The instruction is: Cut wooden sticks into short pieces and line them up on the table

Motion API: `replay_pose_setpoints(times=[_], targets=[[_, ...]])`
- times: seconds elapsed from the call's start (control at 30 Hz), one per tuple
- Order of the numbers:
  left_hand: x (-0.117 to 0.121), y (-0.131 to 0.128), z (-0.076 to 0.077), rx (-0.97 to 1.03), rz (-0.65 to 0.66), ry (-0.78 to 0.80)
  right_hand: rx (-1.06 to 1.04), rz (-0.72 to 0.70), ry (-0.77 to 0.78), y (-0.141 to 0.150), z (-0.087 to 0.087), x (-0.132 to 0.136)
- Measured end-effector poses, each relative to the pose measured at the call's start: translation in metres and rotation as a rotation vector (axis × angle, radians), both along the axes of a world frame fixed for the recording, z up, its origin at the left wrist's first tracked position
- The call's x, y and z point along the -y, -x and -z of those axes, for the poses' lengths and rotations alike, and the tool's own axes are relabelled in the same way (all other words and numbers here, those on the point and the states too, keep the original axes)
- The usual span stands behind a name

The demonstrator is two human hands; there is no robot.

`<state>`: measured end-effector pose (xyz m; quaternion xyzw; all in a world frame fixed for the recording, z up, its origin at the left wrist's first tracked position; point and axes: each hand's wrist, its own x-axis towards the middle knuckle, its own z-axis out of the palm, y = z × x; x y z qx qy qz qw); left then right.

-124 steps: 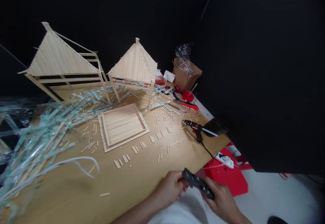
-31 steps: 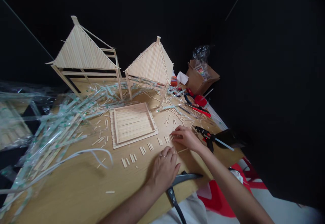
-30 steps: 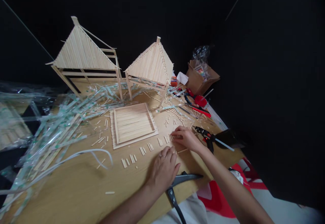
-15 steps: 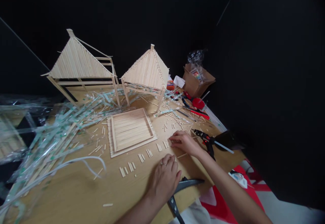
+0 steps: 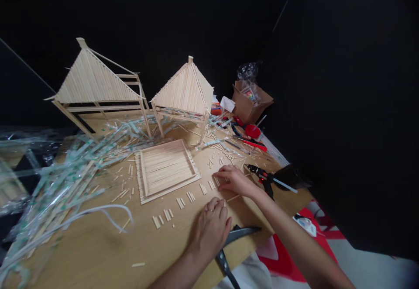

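My right hand [image 5: 235, 180] reaches over a row of short cut wooden sticks [image 5: 190, 197]. Its finger and thumb are apart, on either side of a small group of sticks [image 5: 217, 181], with no stick visibly lifted. My left hand [image 5: 212, 224] rests closer to me, its fingers curled together over the table. A light stick end shows beside its fingertips; what they hold, if anything, is hidden. Beside the left hand lie dark-handled pruning shears [image 5: 225, 254]. Behind the row sits a flat wooden-stick panel [image 5: 168, 166] with a raised inner frame.
Two stick-built house models [image 5: 94, 77] with pitched roofs stand at the back. Plastic wrap with sticks [image 5: 78, 171] covers the left side. A black glue gun [image 5: 263, 177] lies to the right, near loose sticks, red-handled tools and a cardboard box [image 5: 250, 103]. A white cable [image 5: 98, 208] loops at left.
The view has shifted slightly, moving the scene a little left. My right hand's finger and thumb have spread apart around the small sticks. My left hand stays nearly in place.
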<state>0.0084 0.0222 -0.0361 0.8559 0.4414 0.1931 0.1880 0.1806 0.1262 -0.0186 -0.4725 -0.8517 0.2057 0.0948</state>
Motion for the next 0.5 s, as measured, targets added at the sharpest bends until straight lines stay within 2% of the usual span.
replay_pose_setpoints(times=[0.5], targets=[[0.0005, -0.0002, -0.0016, -0.020, 0.016, -0.005, 0.012, -0.013, 0.031, 0.0031, 0.0029, -0.0065]])
